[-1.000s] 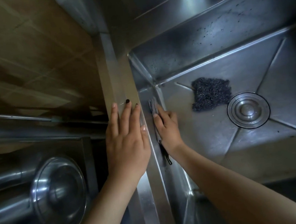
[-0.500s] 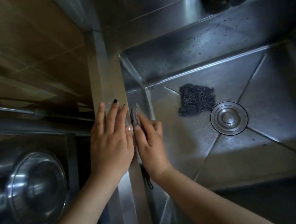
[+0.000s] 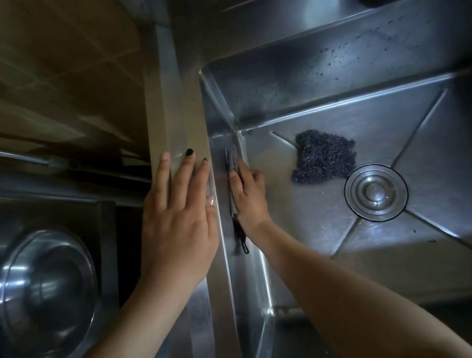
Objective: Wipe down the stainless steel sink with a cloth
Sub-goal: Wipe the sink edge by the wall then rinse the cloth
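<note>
Fingers (image 3: 236,178) of the right hand (image 3: 248,198) lie almost straight and close together. They press the grey cloth (image 3: 232,161) flat against the left inner wall of the sink (image 3: 334,69), near the top of that wall. There's no curl round the cloth that I can see, just a flat push, and the thumb is hidden. The cloth shows edge-on as a thin strip between palm and steel, and its black hanging loop (image 3: 241,239) dangles below the wrist. The right forearm runs down into the basin from the lower right, with the wrist bent so the palm faces the wall.

Over on the other side, the left hand (image 3: 177,219) lies palm down on the flat rim (image 3: 190,115) just beside the basin. Its fingers (image 3: 187,173) are stretched out, slightly spread and holding nothing, and two nails show dark polish. The thumb sits along the rim's inner edge, just across from the cloth. The left forearm comes up from the bottom left.

Further out, a dark steel-wool scourer (image 3: 323,155) lies on the sink floor, touching the round drain (image 3: 376,192). Dark specks dot the back wall. A domed steel lid (image 3: 48,287) sits left of the rim, with brown tiles (image 3: 34,70) above it.
</note>
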